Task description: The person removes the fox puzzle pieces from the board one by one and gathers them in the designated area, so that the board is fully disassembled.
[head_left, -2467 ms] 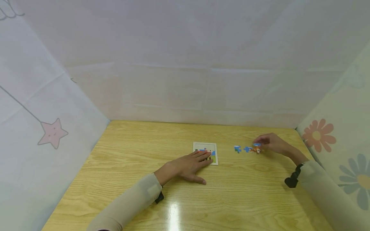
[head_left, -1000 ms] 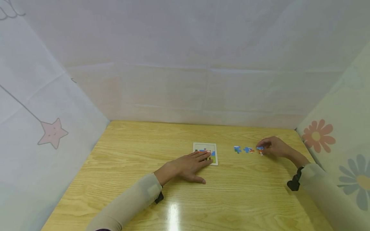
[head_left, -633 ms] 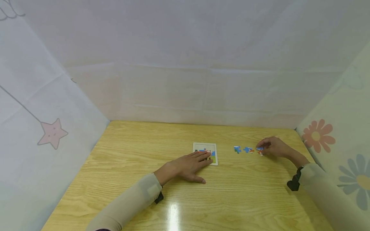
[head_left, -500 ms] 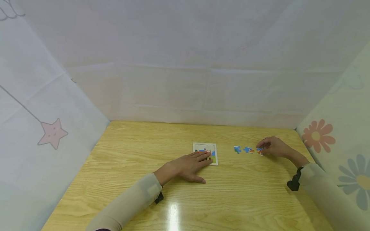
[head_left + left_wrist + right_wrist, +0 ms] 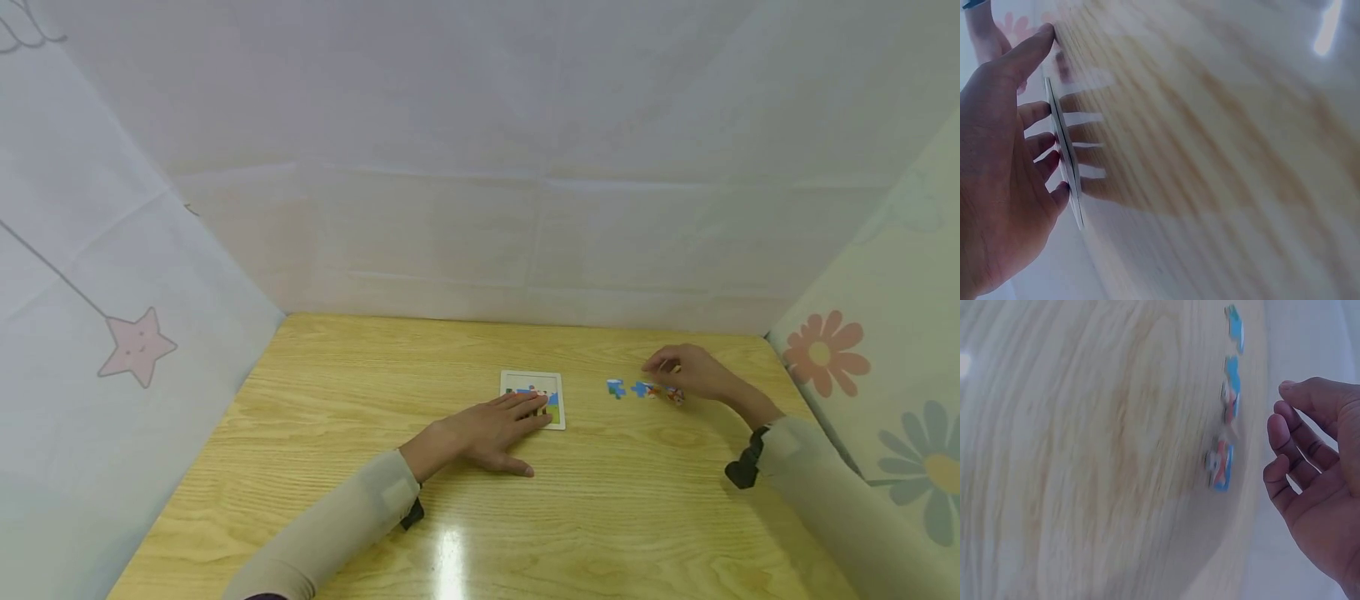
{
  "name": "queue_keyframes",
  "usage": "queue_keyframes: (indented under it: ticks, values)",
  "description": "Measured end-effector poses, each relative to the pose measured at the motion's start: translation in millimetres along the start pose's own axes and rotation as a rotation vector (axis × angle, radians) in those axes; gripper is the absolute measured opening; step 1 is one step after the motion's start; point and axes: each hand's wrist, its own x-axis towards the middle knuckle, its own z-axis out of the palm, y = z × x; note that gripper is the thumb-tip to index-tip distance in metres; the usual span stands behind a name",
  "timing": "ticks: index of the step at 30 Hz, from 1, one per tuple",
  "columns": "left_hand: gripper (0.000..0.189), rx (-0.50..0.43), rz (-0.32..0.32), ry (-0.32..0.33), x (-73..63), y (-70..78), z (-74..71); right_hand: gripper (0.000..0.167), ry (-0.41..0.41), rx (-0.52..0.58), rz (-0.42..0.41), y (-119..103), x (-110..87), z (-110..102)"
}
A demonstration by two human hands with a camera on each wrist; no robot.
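My left hand [image 5: 487, 429] lies with spread fingers on a small white-framed jigsaw puzzle board [image 5: 532, 373]. The fingers cover the lower part of its picture. From the side, in the left wrist view, the board [image 5: 1063, 137] shows as a thin edge under the fingertips. My right hand [image 5: 693, 371] hovers over the row of loose jigsaw pieces with fingers loosely bent, holding nothing. That row has a blue and green piece [image 5: 616, 388], a blue and orange middle piece [image 5: 641, 389] and a right-hand piece with an orange figure [image 5: 1220, 465], partly shaded by the hand.
The wooden table [image 5: 375, 367] runs back to a pale cloth wall [image 5: 435, 242]. Cloth panels also stand at both sides, a pink star [image 5: 138, 346] on the left one and flowers [image 5: 821, 350] on the right. Light glares off the front of the table.
My right hand first shifted the right-hand jigsaw piece slightly right, apart from the middle one. Then it let go and moved up and left. The left hand has stayed put.
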Motion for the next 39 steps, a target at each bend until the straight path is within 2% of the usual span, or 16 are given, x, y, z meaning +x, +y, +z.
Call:
queue_keyframes:
  ticks: [9,18,22,26,33,39]
  values:
    - [0.091,-0.005,0.000,0.001,-0.5,-0.4,-0.7,0.019,-0.026,0.072,-0.097,-30.3,28.4,13.4]
    - [0.089,-0.011,0.014,0.000,-1.4,0.4,-2.9,0.019,-0.074,0.101,-0.143,-53.1,55.9,31.8]
    - [0.087,-0.015,0.023,0.004,-2.9,1.1,-3.4,0.019,-0.099,0.127,-0.133,-62.3,66.0,40.4]
    - [0.086,-0.032,0.027,0.004,-5.7,2.7,-4.1,0.020,-0.119,0.140,-0.135,-73.2,73.9,48.7]
    - [0.087,-0.044,0.040,0.016,-12.5,4.1,-2.7,0.019,-0.142,0.126,-0.220,-84.9,87.7,63.4]
    - [0.087,-0.043,0.026,0.004,-20.1,3.5,-0.6,0.021,-0.167,0.146,-0.221,-91.6,98.8,75.8]
